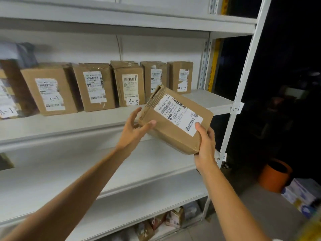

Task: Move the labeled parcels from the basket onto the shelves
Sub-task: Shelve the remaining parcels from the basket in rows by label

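Row of brown labeled cardboard parcels (97, 87) already on white metal shelf (208, 100). We hold another brown labeled box (175, 121) near front edge: right hand (205, 145) clasps corner, left hand (134, 129) loosely open, touching its end. Basket unseen.

Handwritten "A-1": on the shipping label of the large carton (50, 89); on the white tag (236, 108) on the rack upright; on the label of the leftmost parcel (7, 101).
"A-2": on a slip on the middle carton (129, 87); on the label of the rightmost carton (181, 76).
Held parcel (175, 120): printed label, digits about "8304 00 117"; remaining print unreadable.
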`<state>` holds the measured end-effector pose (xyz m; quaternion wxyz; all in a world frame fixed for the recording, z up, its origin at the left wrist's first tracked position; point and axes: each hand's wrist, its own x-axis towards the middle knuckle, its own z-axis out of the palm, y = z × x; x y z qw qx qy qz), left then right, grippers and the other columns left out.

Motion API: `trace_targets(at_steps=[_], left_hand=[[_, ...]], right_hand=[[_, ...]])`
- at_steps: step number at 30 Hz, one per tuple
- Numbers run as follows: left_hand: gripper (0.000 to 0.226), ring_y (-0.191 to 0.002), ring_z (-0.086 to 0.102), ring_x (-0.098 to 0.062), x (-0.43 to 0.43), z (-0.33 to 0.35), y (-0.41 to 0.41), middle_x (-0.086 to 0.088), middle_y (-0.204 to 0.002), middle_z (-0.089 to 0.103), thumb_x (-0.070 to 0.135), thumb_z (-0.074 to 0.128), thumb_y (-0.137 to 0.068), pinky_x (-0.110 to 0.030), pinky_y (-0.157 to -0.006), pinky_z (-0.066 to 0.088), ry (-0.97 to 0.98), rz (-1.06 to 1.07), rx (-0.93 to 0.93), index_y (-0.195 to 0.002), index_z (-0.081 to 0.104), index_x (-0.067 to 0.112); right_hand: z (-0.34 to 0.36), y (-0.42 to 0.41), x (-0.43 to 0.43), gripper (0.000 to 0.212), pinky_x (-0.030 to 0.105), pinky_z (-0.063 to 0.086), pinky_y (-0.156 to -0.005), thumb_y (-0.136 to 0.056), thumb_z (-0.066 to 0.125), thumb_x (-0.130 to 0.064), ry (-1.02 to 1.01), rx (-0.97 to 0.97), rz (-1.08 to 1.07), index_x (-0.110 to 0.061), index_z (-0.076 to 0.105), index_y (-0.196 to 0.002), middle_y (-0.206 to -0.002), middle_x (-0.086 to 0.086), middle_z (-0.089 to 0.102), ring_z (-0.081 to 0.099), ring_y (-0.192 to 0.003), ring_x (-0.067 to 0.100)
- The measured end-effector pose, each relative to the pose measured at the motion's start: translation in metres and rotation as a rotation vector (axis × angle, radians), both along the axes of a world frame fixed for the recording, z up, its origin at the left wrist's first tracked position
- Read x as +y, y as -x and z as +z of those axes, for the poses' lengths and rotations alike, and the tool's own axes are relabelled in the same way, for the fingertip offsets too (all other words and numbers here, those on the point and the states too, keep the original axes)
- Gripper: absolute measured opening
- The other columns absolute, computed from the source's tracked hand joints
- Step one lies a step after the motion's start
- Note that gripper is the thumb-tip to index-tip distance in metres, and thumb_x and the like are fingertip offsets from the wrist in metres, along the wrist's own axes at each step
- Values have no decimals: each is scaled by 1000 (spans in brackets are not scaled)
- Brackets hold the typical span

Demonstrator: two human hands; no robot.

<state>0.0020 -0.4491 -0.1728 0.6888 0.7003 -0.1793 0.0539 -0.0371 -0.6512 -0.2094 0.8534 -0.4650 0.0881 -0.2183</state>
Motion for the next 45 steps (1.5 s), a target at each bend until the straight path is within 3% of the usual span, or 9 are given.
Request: trace_targets(at_steps=[3, 6, 9, 15, 21, 25, 29, 37, 45], left_hand=[[84, -94, 64, 6, -10, -2, -9, 16, -120, 54, 20, 74, -81, -18, -71, 56, 95, -5, -26, -148, 22, 27], [123, -120, 55, -11, -15, -5, -22, 7, -142, 42, 47, 82, -63, -40, -85, 57, 157, -75, 69, -145, -10, 50], [138, -128, 49, -20, -15, -8, -34, -1, -149, 36, 45, 87, -54, -55, -90, 52, 235, -107, 127, -137, -22, 57], [135, -110, 61, -10, -9, 1, -54, 2, -140, 47, 24, 85, -63, -47, -82, 57, 297, -71, 27, -144, -20, 50], [109, -97, 64, 4, -4, 26, -84, 8, -130, 53, 8, 76, -76, -34, -81, 57, 227, -16, -105, -151, 5, 43], [98, -104, 65, -6, -5, 31, -102, 4, -130, 58, 6, 72, -79, -32, -79, 58, 203, -40, -129, -151, 14, 40], [103, -112, 62, -13, -12, 28, -123, 1, -133, 57, 12, 76, -77, -35, -82, 57, 181, -101, -135, -150, 11, 42], [136, -122, 54, -19, -34, 12, -145, 6, -136, 53, 30, 88, -58, -50, -98, 49, -3, -19, -115, -147, -14, 45], [125, -119, 57, -10, -58, 52, -180, 4, -135, 52, 9, 84, -68, -31, -90, 54, -38, 2, -274, -152, -6, 35]], right_hand=[[12, -14, 16, 61, 35, 58, -78, -85, 69, -30, -32, -54, -28, -32, 41, -139, -120, 1, 66, 66, -103, 15], [21, -26, 29, 69, 42, 56, -89, -87, 69, -28, -3, -111, -15, -37, 32, -145, -121, -4, 65, 67, -103, 12], [25, -35, 37, 78, 40, 57, -88, -86, 69, -26, 74, -146, -10, -40, 24, -148, -103, -17, 71, 68, -98, 7], [17, -47, 41, 69, 36, 57, -78, -82, 67, -29, 175, -159, 79, -39, 33, -142, -112, -13, 69, 67, -105, 11], [25, -68, 28, 58, 52, 54, -90, -80, 72, -27, 161, -111, 15, -27, 40, -129, -113, -2, 65, 65, -106, 21], [24, -88, 22, 53, 47, 56, -89, -83, 71, -28, 258, -137, 45, -27, 48, -131, -117, 1, 68, 67, -106, 18], [20, -115, 19, 43, 38, 59, -81, -86, 70, -26, 242, -157, 38, -29, 52, -125, -118, 4, 67, 68, -103, 17], [20, -165, -9, 41, 47, 58, -82, -77, 74, -41, 229, -174, 48, -29, 53, -110, -112, 4, 67, 68, -102, 22], [35, -194, -30, 36, 23, 55, -83, -84, 73, -31, 261, -221, -22, -23, 54, -113, -109, -2, 67, 66, -101, 9]])
